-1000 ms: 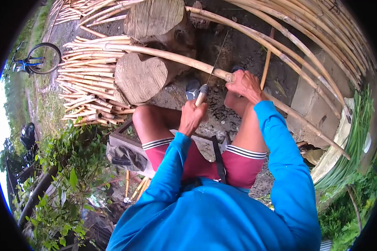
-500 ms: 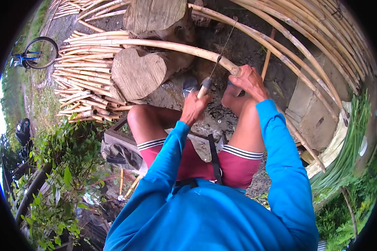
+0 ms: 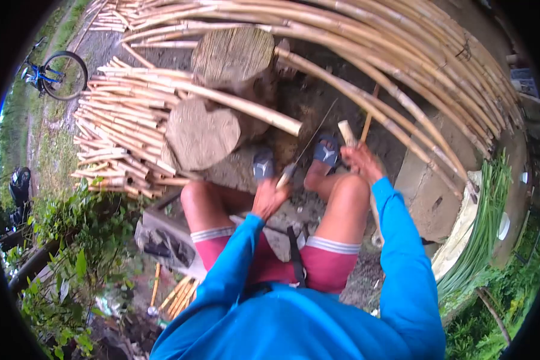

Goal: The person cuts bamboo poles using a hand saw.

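Observation:
My left hand [image 3: 271,197] is closed around the pale handle of a long, thin-bladed cutting tool [image 3: 311,140]. Its blade is seen nearly edge-on and points up and away; I cannot tell whether it is a saw or a knife. My right hand [image 3: 362,161] grips a short bamboo piece [image 3: 346,133], whose cut end sticks up past the fingers. Between the blade and the stumps, a long bamboo pole [image 3: 246,107] ends in a pale cut face, apart from both hands. It rests across the tree stumps, of which the nearer stump [image 3: 201,135] has a heart-shaped top.
Cut bamboo lengths [image 3: 117,129] are piled at left. Long poles [image 3: 396,54] curve across the top and right. Another stump [image 3: 233,55] stands behind the nearer one. A bicycle [image 3: 65,75], green stalks [image 3: 483,222] and a leafy bush [image 3: 78,252] lie around the edges.
The bamboo pole's end has come off and is now a separate piece in my right hand. The blade has left the pole and moved lower with my left hand. My view has shifted slightly.

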Motion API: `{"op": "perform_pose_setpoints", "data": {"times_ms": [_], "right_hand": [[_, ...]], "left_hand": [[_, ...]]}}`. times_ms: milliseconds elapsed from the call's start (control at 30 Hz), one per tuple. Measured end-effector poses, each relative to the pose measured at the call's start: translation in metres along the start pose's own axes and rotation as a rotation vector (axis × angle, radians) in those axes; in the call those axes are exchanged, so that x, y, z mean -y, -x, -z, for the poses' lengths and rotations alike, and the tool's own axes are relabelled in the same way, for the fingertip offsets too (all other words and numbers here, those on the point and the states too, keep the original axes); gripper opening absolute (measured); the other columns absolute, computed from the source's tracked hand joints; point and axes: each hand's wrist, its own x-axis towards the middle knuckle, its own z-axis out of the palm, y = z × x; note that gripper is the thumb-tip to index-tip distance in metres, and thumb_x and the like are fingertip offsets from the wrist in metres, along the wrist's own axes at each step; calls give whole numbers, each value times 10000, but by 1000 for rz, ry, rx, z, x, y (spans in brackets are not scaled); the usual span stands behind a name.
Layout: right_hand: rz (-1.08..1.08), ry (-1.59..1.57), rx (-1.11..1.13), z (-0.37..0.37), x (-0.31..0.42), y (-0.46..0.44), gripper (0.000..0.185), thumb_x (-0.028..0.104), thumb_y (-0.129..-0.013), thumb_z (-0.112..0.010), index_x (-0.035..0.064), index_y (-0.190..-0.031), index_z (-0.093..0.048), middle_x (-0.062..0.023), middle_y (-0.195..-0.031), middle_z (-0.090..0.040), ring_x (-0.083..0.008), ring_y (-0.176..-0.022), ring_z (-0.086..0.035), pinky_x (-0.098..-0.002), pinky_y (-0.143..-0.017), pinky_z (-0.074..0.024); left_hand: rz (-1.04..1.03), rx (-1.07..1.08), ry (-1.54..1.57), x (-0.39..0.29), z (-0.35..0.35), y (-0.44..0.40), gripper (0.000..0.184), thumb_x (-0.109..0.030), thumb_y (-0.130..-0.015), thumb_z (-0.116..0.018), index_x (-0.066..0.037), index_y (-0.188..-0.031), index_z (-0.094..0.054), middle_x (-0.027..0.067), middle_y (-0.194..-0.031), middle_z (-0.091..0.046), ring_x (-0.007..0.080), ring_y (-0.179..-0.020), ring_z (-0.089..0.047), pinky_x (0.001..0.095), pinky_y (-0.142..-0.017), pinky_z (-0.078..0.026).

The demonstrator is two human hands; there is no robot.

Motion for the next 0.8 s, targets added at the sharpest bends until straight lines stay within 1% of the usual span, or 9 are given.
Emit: {"op": "perform_pose_setpoints", "data": {"times_ms": [33, 100, 133, 167, 200, 267, 400, 467, 800], "right_hand": [[-2, -56, 48, 31, -30, -9, 459, 470, -794, -761, 104, -1014, -592, 27, -828, -600, -43, -670, -505, -213, -516, -365], [55, 102, -86, 56, -26, 6, 492, 558, -783, -710, 82, -869, -620, 9, -720, -569, -67, -560, -466, -246, -458, -338], [116, 34, -278, 63, -38, 8, 414, 476, -788, -717, 82, -749, -596, 18, -609, -525, -69, -497, -456, -257, -433, -340], [62, 69, -287, 72, -24, 12, 319, 375, -806, -668, 71, -746, -593, 10, -586, -504, -81, -474, -447, -260, -415, -332], [-20, 97, -286, 74, -16, 21, 232, 274, -825, -618, 59, -744, -591, 2, -563, -484, -94, -451, -438, -264, -397, -325], [-142, 80, -279, 73, -8, 32, 189, 211, -794, -603, 59, -688, -565, -5, -548, -468, -97, -435, -424, -273, -384, -303], [-119, 179, -324, 52, 34, 72, 193, 180, -776, -599, 46, -642, -559, -5, -540, -461, -99, -431, -416, -277, -394, -305], [-124, 309, -331, 42, 52, 90, 195, 184, -770, -604, 40, -644, -573, -1, -538, -458, -103, -426, -409, -278, -399, -312], [-134, 696, 63, -62, 126, 111, 255, 253, -808, -633, 24, -697, -609, -24, -547, -490, -117, -449, -469, -290, -406, -355]], "left_hand": [[-213, -123, -119, 38, -13, 16, 355, -330, -805, -683, -27, -990, -682, 272, -890, -658, 409, -853, -650, 505, -762, -499], [-481, -39, -392, 97, -15, 46, 196, -230, -840, -684, -114, -997, -703, 162, -959, -650, 368, -866, -620, 488, -706, -505], [-508, -78, -449, 93, -12, 53, 212, -249, -818, -695, -95, -964, -708, 177, -882, -662, 360, -806, -635, 464, -697, -503], [-34, 42, 48, 22, 16, 63, 228, -256, -793, -688, -58, -906, -700, 186, -782, -658, 344, -721, -637, 428, -676, -497], [-18, 45, 145, 11, 21, 62, 242, -218, -749, -688, 10, -823, -660, 105, -655, -602, 173, -594, -537, 370, -594, -454], [-61, 63, 160, -3, 32, 53, 263, -243, -773, -663, -12, -897, -681, 181, -735, -651, 288, -674, -632, 399, -687, -498], [-155, -62, 204, -2, 51, 34, 243, -212, -762, -650, -4, -884, -679, 184, -730, -658, 263, -663, -637, 394, -670, -502], [-199, -123, 179, -8, 70, 36, 248, -221, -765, -671, 16, -737, -604, 68, -604, -556, 134, -572, -488, 343, -550, -411], [-147, -408, 853, 39, 108, 31, 251, -209, -834, -669, -16, -720, -557, 6, -552, -477, 104, -473, -430, 301, -443, -338]]}}
